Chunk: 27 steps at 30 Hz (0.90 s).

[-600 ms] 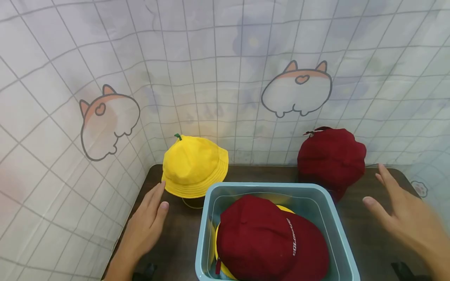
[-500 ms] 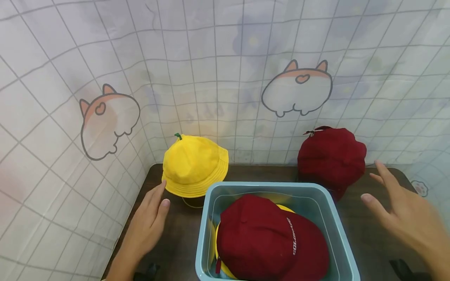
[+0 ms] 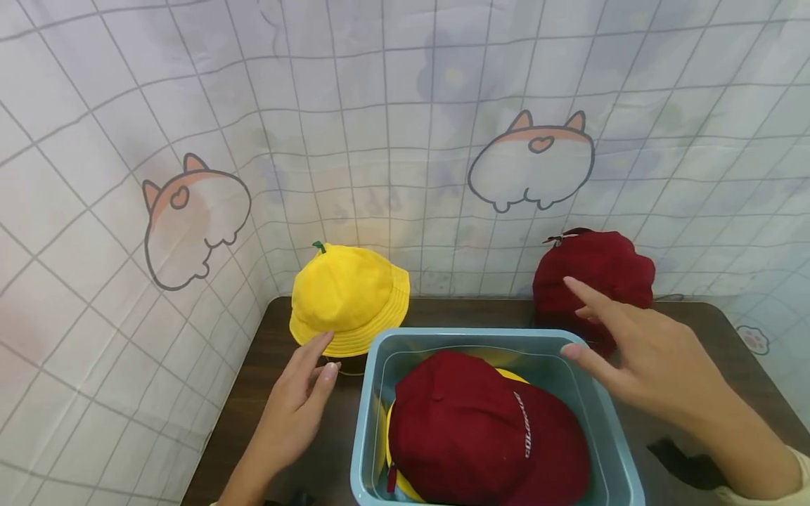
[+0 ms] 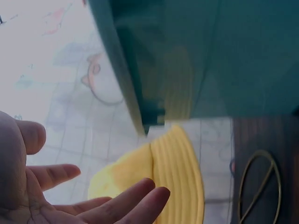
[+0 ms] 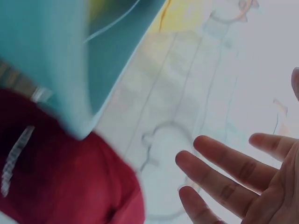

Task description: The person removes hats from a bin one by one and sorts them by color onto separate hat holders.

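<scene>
A blue plastic bin (image 3: 363,436) stands at the table's front middle. Inside it a dark red baseball cap (image 3: 468,429) with white lettering lies over something yellow (image 3: 511,375). Left behind the bin is a yellow bucket hat (image 3: 348,295) with a green stem; a second dark red cap (image 3: 591,263) sits behind the bin's right corner. My left hand (image 3: 294,404) hovers left of the bin, near the yellow hat's brim, fingers relaxed and holding nothing. Above the bin's right rim, my right hand (image 3: 658,358) is spread with nothing in it, partly covering the rear red cap in the head view.
The dark wood table (image 3: 253,383) backs onto a white grid-patterned curtain (image 3: 405,176) with cartoon animal prints, which also hangs along both sides. A thin yellowish loop (image 4: 259,186) shows below the yellow hat's brim in the left wrist view.
My right hand has moved left, from the table's right side to above the bin's right rim. My left hand has shifted slightly right, towards the bin. The hats and bin stay in place.
</scene>
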Motion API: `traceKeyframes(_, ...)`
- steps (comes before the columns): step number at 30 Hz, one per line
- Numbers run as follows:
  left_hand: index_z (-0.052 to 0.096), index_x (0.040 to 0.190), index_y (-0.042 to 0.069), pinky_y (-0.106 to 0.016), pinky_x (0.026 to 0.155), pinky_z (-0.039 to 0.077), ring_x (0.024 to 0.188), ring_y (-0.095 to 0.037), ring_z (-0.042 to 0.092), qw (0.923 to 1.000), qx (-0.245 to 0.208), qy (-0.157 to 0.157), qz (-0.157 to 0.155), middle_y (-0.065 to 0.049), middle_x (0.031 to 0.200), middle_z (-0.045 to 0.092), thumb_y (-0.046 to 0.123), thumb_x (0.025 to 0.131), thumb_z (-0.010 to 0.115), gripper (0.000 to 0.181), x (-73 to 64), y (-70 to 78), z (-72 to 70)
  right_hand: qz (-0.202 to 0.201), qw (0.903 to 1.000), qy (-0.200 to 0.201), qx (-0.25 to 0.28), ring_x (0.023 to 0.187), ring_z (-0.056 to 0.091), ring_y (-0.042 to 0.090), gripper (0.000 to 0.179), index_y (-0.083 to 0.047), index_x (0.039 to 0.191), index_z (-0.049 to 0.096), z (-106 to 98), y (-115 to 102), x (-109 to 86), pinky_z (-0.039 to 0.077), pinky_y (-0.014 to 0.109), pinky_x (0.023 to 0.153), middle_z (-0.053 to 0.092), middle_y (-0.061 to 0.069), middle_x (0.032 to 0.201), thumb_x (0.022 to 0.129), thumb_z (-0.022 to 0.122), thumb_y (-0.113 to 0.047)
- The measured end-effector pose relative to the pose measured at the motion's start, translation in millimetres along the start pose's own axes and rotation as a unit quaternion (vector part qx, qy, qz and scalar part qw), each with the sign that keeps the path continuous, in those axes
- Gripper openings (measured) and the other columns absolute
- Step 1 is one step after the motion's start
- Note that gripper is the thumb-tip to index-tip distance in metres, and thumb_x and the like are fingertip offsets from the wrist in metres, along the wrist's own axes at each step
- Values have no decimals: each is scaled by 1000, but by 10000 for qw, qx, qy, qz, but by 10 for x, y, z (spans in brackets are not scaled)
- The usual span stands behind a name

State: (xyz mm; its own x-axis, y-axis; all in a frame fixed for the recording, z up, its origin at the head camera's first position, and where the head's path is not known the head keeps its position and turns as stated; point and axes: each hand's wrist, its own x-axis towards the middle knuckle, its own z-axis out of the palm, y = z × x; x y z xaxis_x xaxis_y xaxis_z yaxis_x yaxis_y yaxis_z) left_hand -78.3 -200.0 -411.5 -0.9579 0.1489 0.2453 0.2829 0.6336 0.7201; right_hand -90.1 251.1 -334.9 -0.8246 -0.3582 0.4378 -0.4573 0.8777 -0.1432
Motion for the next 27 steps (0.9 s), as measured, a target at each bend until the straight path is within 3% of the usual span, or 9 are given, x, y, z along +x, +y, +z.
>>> traceKeyframes(5,35,160,27,-30,86,60,121,-24,66,9957,-752,-264,-466,-4,161,40,37,110,45,51,-1,95,141,-749,9970,170,86,83,64,8,82,-31,154,47,83,-234,191,55,35,67,73,-8,102,80,81,-47)
traceKeyframes(10,35,160,28,-35,91,60,127,-29,63,9885,-1186,-389,-856,-5,162,41,39,111,42,51,-5,170,270,-1247,9919,129,205,82,62,5,73,-32,148,55,155,-444,338,55,29,65,70,-8,97,82,78,-55)
traceKeyframes(13,36,160,26,-44,104,53,133,-25,59,9872,-1169,-419,-1000,-1,162,42,39,111,42,51,-7,190,333,-1527,9880,27,247,80,62,5,66,-33,146,57,203,-559,411,54,27,64,70,-10,96,88,69,-63)
traceKeyframes(18,36,160,25,-54,121,32,147,-21,40,9882,-987,-426,-1089,4,162,42,41,110,42,53,-34,189,417,-1972,9795,-118,388,74,56,4,62,-31,141,62,321,-725,499,51,23,62,66,-11,90,93,58,-70)
traceKeyframes(22,34,161,26,-58,120,31,149,-26,39,9863,-1025,-531,-1175,2,162,41,41,110,41,53,-64,192,468,-2132,9747,-500,448,74,54,5,61,-31,138,65,413,-851,548,51,24,64,64,-11,89,93,57,-71)
traceKeyframes(27,28,161,37,-61,118,33,148,-29,40,9807,-1077,-785,-1429,3,164,38,42,110,41,53,-78,208,520,-2221,9682,-1030,524,81,59,8,61,-32,137,66,522,-981,579,52,26,68,69,-9,97,92,56,-72)
